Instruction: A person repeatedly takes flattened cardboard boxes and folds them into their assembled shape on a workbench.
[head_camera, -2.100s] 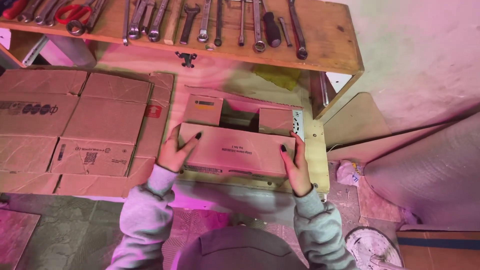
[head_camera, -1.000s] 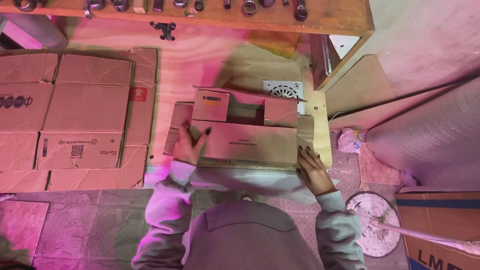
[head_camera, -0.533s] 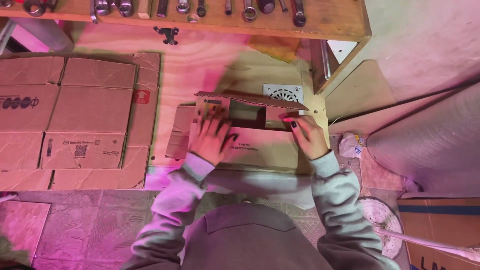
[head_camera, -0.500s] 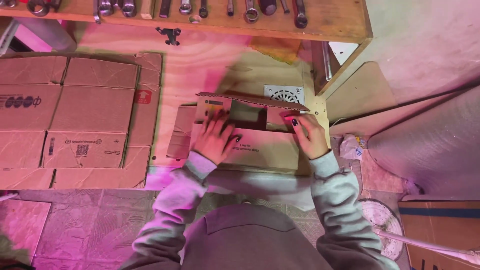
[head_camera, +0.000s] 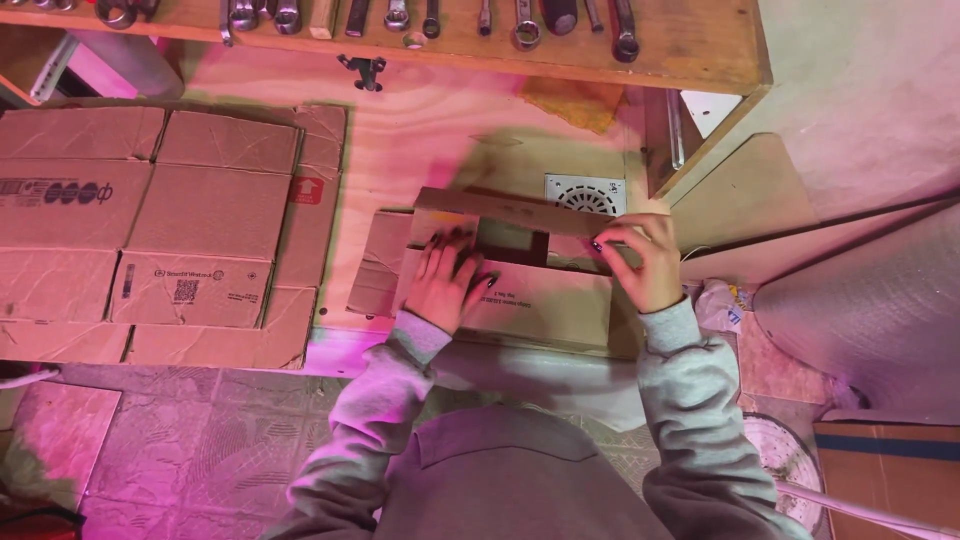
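Observation:
A small brown cardboard box (head_camera: 545, 305) lies on the plywood worktop (head_camera: 420, 130) in front of me, its top flaps partly folded. My left hand (head_camera: 445, 280) rests flat on the box's near-left flap, fingers spread and pressing down. My right hand (head_camera: 640, 260) pinches the right end of the far flap (head_camera: 520, 210), which stands raised over the opening. A dark gap (head_camera: 510, 240) shows between the flaps. Grey sleeves cover both my arms.
Flattened cardboard boxes (head_camera: 150, 230) cover the worktop's left side. A wooden shelf (head_camera: 690, 45) with wrenches and other tools runs along the top. A white vent grille (head_camera: 585, 192) lies behind the box. A grey roll (head_camera: 880, 310) and a round white lid (head_camera: 790, 470) sit at the right.
My hands left the box's outer ends and came onto its top flaps. The left hand now presses the near flap and the right hand holds the far flap's end.

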